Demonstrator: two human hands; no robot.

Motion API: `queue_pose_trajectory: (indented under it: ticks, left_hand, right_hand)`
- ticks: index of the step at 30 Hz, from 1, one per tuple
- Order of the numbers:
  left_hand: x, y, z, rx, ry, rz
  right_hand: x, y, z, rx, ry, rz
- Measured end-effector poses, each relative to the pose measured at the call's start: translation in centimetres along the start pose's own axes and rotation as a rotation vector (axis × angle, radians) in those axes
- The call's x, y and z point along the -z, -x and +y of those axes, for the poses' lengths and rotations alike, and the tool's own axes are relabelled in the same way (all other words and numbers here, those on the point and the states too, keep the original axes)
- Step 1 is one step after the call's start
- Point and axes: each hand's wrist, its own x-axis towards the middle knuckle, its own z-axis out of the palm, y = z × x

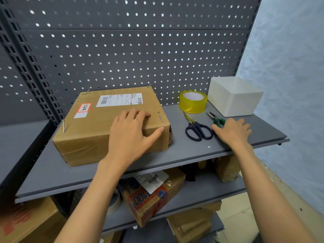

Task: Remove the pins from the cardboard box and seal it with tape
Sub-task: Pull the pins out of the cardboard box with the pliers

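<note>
— Fingers [140,114] of the left hand [130,132] lie spread and flat on top of the cardboard box [98,130], the thumb hooked over its near right edge; they grip nothing.

— And the right hand [233,131]?

— Palm down over the green-handled pliers [216,120], fingers loosely spread. Whether they touch the handles I cannot tell, as the hand covers them.

— Where is the box?

— On the grey shelf [192,151], left of centre, with a shipping label [120,99] on top. Pins [160,116] stick out at its edges and corners.

— And the tape?

— A yellow tape roll [192,102] lies flat behind the scissors [197,128], just beside a white bin [234,96], at the pegboard [122,50].
</note>
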Motion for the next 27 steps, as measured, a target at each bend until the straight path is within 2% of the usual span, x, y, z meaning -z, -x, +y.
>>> queue_pose_trajectory:
  ticks: [2, 5, 10, 14, 19, 27]
  left_hand:
    - [-0.1, 0.0, 0.0, -0.001, -0.005, 0.001]
    - [-0.1, 0.0, 0.0, -0.007, -0.009, 0.012]
    - [-0.2, 0.1, -0.1, -0.01, -0.009, 0.014]
    - [-0.2, 0.1, 0.0, -0.007, -0.004, 0.02]
    - [-0.4, 0.1, -0.2, -0.02, -0.002, 0.035]
    - [-0.4, 0.2, -0.1, -0.037, -0.016, 0.054]
  right_hand:
    - [0.1, 0.3, -0.2, 0.019, -0.081, 0.01]
    - [0.6, 1.2, -1.0, 0.087, -0.331, 0.014]
    - [3.1, 4.4, -3.2, 0.377, -0.637, 0.058]
    - [4.3, 6.7, -4.3, 0.524, -0.562, 0.039]
    - [4.8, 8.0, -4.2, 0.584, -0.415, -0.048]
    - [4.9, 8.4, -3.2, 0.617, -0.386, -0.008]
